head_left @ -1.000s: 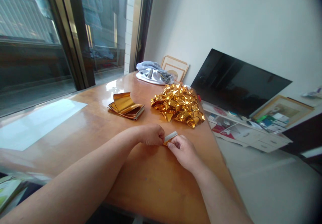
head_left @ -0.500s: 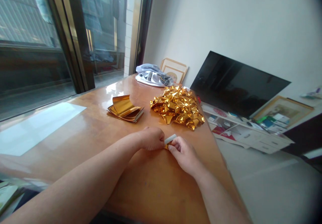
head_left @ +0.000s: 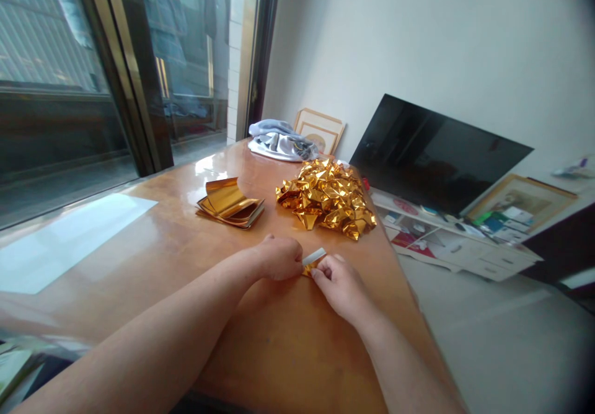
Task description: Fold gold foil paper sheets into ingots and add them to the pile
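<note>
Between my two hands is a small sheet of gold foil paper (head_left: pixel 313 256), partly folded, its pale back showing as a strip along the far side. My left hand (head_left: pixel 281 259) pinches its left end, fingers curled and mostly hidden behind the knuckles. At the other end, my right hand (head_left: pixel 338 281) grips it between thumb and fingers. Just beyond my hands rises a heap of folded gold foil pieces (head_left: pixel 328 197). To the left of that heap lies a stack of flat gold foil sheets (head_left: pixel 231 203), the top ones curling up.
The wooden table (head_left: pixel 279 346) has its right edge close beside my right forearm. A pale sheet (head_left: pixel 79 234) lies on its left part. Folded cloth (head_left: pixel 281 140) sits at the far end. Beyond stand a television (head_left: pixel 437 154) and a white cabinet (head_left: pixel 458 246).
The view has shifted very slightly. Both hands keep their hold on the foil paper, and a little more of its gold side shows between them.
</note>
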A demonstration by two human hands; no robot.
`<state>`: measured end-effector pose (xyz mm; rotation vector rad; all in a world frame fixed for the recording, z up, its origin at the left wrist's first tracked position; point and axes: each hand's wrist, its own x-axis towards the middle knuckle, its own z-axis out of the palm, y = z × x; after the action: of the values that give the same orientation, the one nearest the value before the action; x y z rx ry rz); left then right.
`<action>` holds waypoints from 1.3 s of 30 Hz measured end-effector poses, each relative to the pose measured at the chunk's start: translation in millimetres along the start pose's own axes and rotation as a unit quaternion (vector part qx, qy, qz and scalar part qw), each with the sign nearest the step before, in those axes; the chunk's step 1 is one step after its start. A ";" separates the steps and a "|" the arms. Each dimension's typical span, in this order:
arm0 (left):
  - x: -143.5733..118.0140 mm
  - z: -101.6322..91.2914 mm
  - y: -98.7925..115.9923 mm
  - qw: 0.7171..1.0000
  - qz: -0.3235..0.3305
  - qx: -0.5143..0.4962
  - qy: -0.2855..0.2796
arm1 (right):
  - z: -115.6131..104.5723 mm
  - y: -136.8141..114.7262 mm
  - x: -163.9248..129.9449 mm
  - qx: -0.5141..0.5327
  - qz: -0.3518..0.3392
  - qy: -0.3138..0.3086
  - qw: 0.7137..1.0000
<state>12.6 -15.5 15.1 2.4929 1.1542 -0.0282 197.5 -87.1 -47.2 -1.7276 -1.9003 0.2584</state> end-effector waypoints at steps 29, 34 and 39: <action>5.0 9.8 -5.7 0.997 0.047 -0.067 0.004 | -4.2 0.3 -0.3 0.006 0.008 -0.030 1.000; 5.7 7.7 -7.1 0.997 0.036 -0.067 -0.013 | -8.6 1.5 -2.2 0.021 0.004 -0.038 0.999; 6.6 8.6 -7.8 0.998 0.033 -0.059 -0.017 | -9.1 4.1 -3.8 0.061 0.012 -0.046 0.997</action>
<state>12.5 -9.2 3.3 2.4151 1.0287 0.0149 205.7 -92.0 -42.7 -1.6835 -1.8885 0.4593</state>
